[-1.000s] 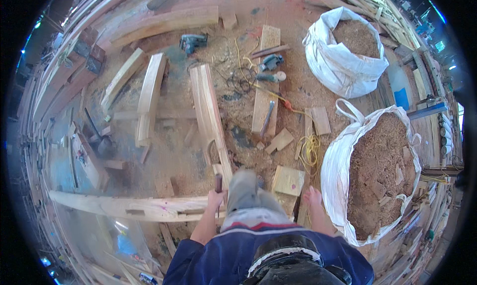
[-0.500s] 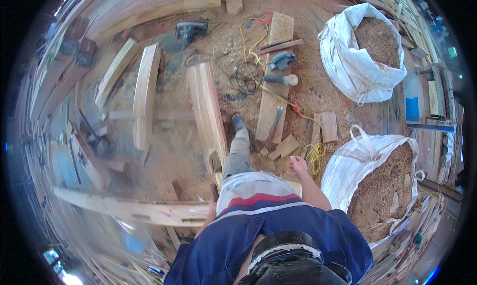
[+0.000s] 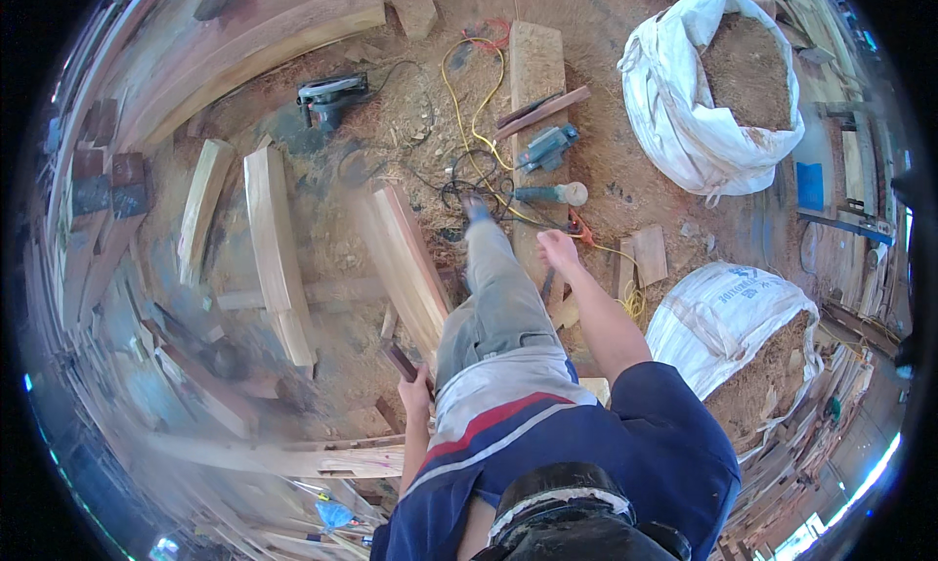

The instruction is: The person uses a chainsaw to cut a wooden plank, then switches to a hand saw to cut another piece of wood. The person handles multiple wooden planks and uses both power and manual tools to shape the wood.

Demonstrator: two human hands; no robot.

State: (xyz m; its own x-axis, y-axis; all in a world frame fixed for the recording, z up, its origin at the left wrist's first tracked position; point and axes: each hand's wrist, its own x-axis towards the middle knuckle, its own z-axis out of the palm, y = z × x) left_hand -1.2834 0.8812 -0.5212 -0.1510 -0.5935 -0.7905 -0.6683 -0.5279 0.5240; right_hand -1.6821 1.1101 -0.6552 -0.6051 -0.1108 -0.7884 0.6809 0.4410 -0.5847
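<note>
My left hand (image 3: 415,393) is closed around a short dark brown wooden block (image 3: 399,362), which sticks out past the fingers beside my thigh. My right hand (image 3: 559,252) is held out in front of me with its fingers curled and nothing visible in them. Beneath and beyond it lies a long plank (image 3: 536,64), bearing a teal power tool (image 3: 547,149), a teal cylindrical tool with a round pale end (image 3: 550,194) and a reddish wood strip (image 3: 543,111). Just left of my forward leg is a thick squared timber (image 3: 410,258).
A circular saw (image 3: 332,100) rests on the sawdust-covered floor. Curved timbers (image 3: 274,238) lie to the left. Yellow and black cords (image 3: 477,185) tangle near my forward foot. Two white sacks (image 3: 674,102) of shavings stand at right. A long beam (image 3: 362,459) lies at lower left.
I have stepped forward, and the floor and tools sit nearer to me. My right hand has swung forward over the plank; my left hand and its block now show more fully.
</note>
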